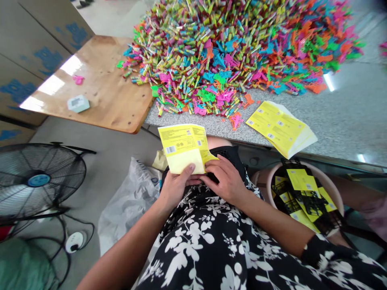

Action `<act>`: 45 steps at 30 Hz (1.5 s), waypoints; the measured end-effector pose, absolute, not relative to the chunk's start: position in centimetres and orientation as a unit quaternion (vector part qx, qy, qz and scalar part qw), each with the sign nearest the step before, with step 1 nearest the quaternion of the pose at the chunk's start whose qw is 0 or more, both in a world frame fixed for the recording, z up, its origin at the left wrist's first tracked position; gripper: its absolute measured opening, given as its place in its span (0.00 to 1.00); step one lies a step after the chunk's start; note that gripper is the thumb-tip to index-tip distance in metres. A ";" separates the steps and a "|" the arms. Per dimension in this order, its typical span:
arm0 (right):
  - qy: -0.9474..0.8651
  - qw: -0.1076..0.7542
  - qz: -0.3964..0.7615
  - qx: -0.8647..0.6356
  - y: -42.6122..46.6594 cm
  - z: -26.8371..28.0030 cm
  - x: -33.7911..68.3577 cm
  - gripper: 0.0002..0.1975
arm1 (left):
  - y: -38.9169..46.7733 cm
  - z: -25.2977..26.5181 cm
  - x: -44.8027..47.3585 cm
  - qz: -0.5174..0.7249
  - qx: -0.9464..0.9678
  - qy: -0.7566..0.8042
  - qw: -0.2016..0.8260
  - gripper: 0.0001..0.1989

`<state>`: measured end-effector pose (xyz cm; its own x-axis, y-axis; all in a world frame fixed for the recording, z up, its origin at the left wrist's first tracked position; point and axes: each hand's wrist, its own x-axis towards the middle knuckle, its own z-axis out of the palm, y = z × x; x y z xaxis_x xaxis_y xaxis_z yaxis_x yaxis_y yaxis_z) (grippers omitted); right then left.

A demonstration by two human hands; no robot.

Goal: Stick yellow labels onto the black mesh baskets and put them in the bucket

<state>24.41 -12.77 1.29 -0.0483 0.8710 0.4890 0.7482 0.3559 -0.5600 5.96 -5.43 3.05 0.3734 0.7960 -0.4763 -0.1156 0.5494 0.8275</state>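
Note:
A yellow printed paper sheet (178, 139) with barcodes is held over my lap, its lower part showing a plain pale face. My left hand (181, 185) grips the bottom edge, thumb on top and fingers behind. At the lower right corner, my right hand (226, 179) pinches the sheet where it bends; the fingertips partly cover that corner. A fanned stack of similar yellow sheets (276, 127) lies at the edge of the grey stone table (341, 117), to the right of my hands.
A big heap of colourful plastic toy pieces and small tubes (193, 52) covers the table. At left stand a wooden board (115, 88) with a small white box (78, 103), and a black fan (39, 181). A bucket (338, 197) of black frames and yellow cards is at right.

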 end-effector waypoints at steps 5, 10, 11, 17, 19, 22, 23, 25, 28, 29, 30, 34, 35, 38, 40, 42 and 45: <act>-0.716 0.396 0.073 -0.571 -12.8 0.9 24.3 0.07 | -5.4 3.6 6.3 0.299 0.353 0.479 0.746 0.28; -0.687 0.424 0.146 -0.572 -12.7 1.0 24.4 0.06 | -5.4 3.7 6.1 0.297 0.383 0.482 0.730 0.27; -0.677 0.436 0.168 -0.568 -12.6 1.1 24.5 0.05 | -5.4 3.6 5.9 0.297 0.390 0.480 0.727 0.27; -0.642 0.466 0.241 -0.559 -12.4 1.3 24.8 0.06 | -5.6 3.3 5.5 0.301 0.417 0.457 0.726 0.32; -0.657 0.450 0.213 -0.566 -12.4 1.2 24.8 0.05 | -5.6 3.2 5.4 0.300 0.423 0.454 0.725 0.34; -0.683 0.421 0.172 -0.572 -12.5 0.9 24.7 0.04 | -5.7 3.1 5.4 0.299 0.429 0.452 0.723 0.36; -0.689 0.414 0.163 -0.571 -12.5 0.8 24.7 0.03 | -5.7 3.1 5.5 0.298 0.430 0.452 0.723 0.36; -0.697 0.409 0.150 -0.569 -12.5 0.8 24.7 0.02 | -5.7 3.2 5.5 0.296 0.430 0.452 0.724 0.36; -0.688 0.417 0.154 -0.574 -12.5 1.1 24.6 0.04 | -5.7 3.2 5.6 0.290 0.430 0.449 0.728 0.35; -0.674 0.424 0.166 -0.582 -12.5 1.2 24.6 0.05 | -5.7 3.2 5.6 0.288 0.432 0.447 0.729 0.35; -0.653 0.431 0.183 -0.595 -12.4 1.4 24.6 0.05 | -5.7 3.2 5.6 0.286 0.433 0.446 0.729 0.34; -0.547 0.447 0.269 -0.656 -12.1 1.8 25.1 0.06 | -5.5 3.1 5.1 0.301 0.426 0.467 0.714 0.33; -0.525 0.447 0.289 -0.664 -12.0 1.8 25.5 0.08 | -5.4 3.1 5.0 0.310 0.415 0.475 0.711 0.33; -0.466 0.456 0.364 -0.666 -11.5 2.0 27.0 0.12 | -4.8 3.0 4.5 0.354 0.357 0.480 0.719 0.33; -0.424 0.471 0.412 -0.655 -11.1 1.9 28.2 0.15 | -4.0 2.9 4.2 0.397 0.317 0.475 0.719 0.34; -0.378 0.498 0.450 -0.638 -10.7 1.9 29.4 0.15 | -3.0 2.7 3.8 0.444 0.291 0.466 0.708 0.35; -0.303 0.553 0.488 -0.604 -10.4 1.9 30.8 0.17 | -1.0 2.7 2.7 0.510 0.274 0.455 0.676 0.37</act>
